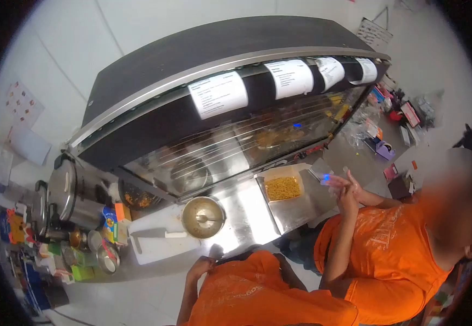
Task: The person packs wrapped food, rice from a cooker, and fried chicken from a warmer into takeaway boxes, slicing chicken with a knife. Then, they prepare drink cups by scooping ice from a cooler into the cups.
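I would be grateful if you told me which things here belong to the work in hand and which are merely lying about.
Probably in the work, judging by nearness to the left hand:
metal bowl
white board
perhaps the yellow food, further right

Apparently just lying about:
purple item
wall papers

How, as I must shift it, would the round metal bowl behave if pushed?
The metal bowl will probably keep its shape, given its rigid-looking metal. The utensil inside may shift, since nothing visibly clamps it.
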